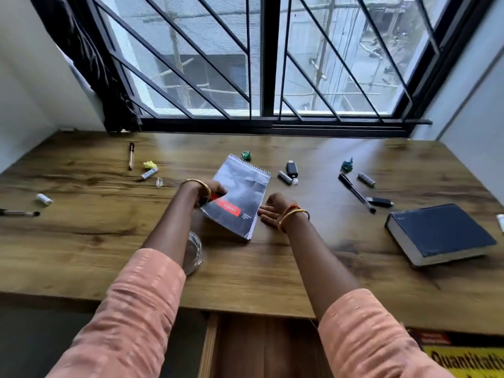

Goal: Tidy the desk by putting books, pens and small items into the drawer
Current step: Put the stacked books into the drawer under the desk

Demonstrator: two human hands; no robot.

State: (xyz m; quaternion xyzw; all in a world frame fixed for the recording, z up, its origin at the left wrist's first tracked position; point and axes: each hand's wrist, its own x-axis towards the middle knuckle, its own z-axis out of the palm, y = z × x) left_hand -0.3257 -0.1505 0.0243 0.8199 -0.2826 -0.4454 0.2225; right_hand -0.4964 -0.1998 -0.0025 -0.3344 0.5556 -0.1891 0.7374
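On wood-grain desk (81, 236), left hand (208, 193) gripping glossy spiral notepad (240, 195)

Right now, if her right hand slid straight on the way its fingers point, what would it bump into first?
The right hand points left, so it would likely meet the spiral notepad first, at its near right edge.
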